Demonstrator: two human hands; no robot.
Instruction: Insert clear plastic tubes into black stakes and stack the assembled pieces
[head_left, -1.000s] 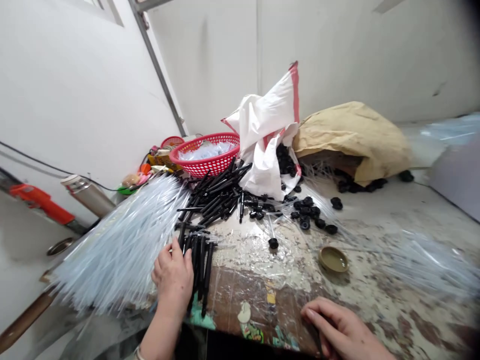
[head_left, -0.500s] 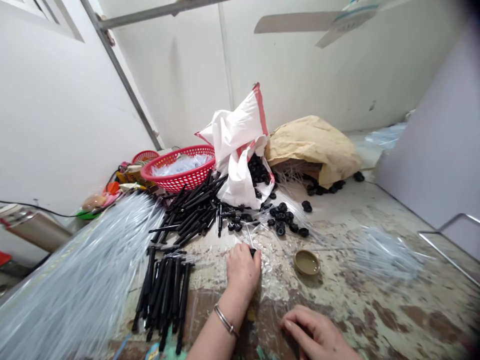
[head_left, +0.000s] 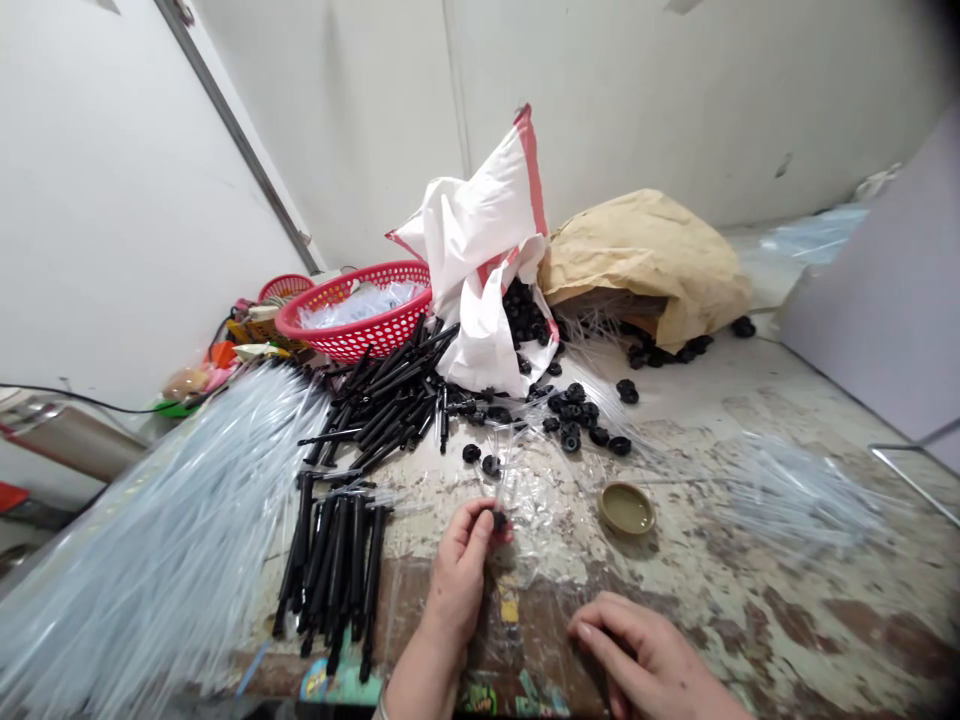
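Note:
My left hand [head_left: 463,560] pinches a small round black plastic cap [head_left: 499,520] between thumb and fingers, above the table's front part. A thin clear tube seems to rise from the cap. Lower right, my right hand [head_left: 637,650] is closed with thumb against the curled fingers; what it holds, if anything, is hidden. Left of my left hand lies a row of black plastic tubes [head_left: 337,570], side by side. Two loose black caps [head_left: 471,453] sit just beyond my left hand. A small round dish [head_left: 627,509] of liquid stands between and beyond my hands.
Clear thin tubes [head_left: 172,530] form a large bundle at left, with a smaller bundle [head_left: 806,490] at right. Behind are piled black tubes [head_left: 390,400], a red basket [head_left: 352,335], a white sack [head_left: 487,210] spilling black caps, and a brown paper bag [head_left: 652,260].
My left hand went from the row of black tubes rightward to a black cap, took hold of it and drew it nearer. My right hand stays closed at lower right. The view shifted.

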